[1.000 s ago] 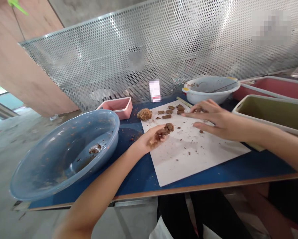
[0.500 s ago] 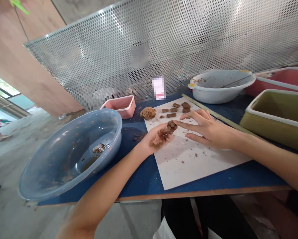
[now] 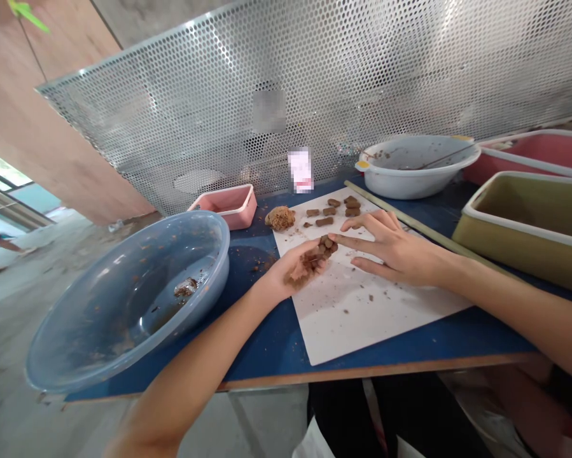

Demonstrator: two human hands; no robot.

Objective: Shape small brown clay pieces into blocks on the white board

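Note:
My left hand [image 3: 299,267] is palm up, its fingers curled around a small lump of brown clay [image 3: 326,244]. Wet clay smears its palm and fingers. With its fingers spread, my right hand [image 3: 393,251] reaches in from the right, the index fingertip touching or almost touching the lump. Under both hands lies a white board [image 3: 357,337] dotted with clay crumbs. Several short clay pieces [image 3: 324,222] lie on the board's far part. A rough, lighter brown clay lump [image 3: 280,218] sits at its far left corner.
A big blue basin [image 3: 204,254] with murky water stands left, before a small pink tub [image 3: 242,213]. A pale stick [image 3: 422,226] runs along the right. Behind it are a white basin [image 3: 410,181], a pink tub [image 3: 548,143] and an olive tub [image 3: 519,235]. Perforated metal [image 3: 209,114] rises behind.
The whole view has shifted slightly, so things on the table appear a little further left. Both hands keep nearly the same pose around the clay lump.

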